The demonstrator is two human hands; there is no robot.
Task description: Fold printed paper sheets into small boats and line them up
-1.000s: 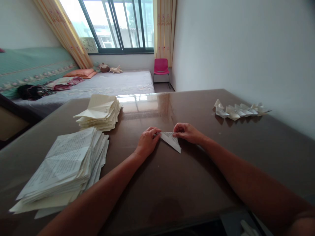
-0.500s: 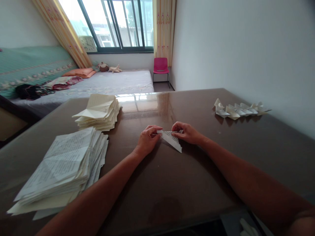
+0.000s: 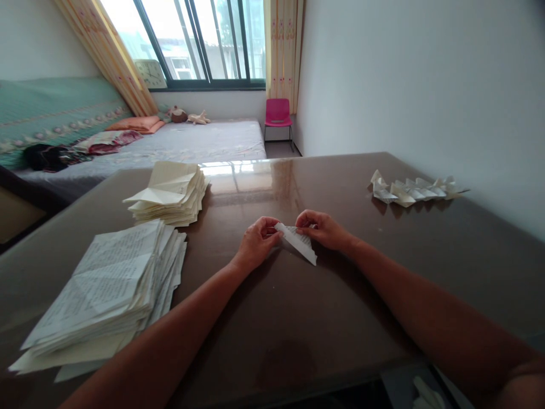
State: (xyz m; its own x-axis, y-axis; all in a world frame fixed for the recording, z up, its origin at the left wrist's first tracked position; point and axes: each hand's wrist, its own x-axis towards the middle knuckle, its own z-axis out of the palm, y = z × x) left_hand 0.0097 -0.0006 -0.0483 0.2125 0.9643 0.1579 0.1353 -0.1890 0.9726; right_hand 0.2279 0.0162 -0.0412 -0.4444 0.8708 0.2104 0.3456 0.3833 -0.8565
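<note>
A small triangle of folded printed paper (image 3: 300, 244) lies at the middle of the brown table (image 3: 323, 318), its lower point touching the surface. My left hand (image 3: 256, 243) pinches its left corner, fingers curled. My right hand (image 3: 322, 229) pinches the upper right corner with fingertips pressed together. The left corner is lifted slightly off the table.
A stack of printed sheets (image 3: 108, 289) lies at the near left, with a stack of creased cream sheets (image 3: 170, 193) behind it. A row of folded paper pieces (image 3: 411, 190) sits at the right by the wall. A bed (image 3: 179, 142) and a pink chair (image 3: 277, 113) stand beyond the table.
The left corner of the paper triangle has risen a little off the table as both hands tightened their pinch. The hands stayed in place.
</note>
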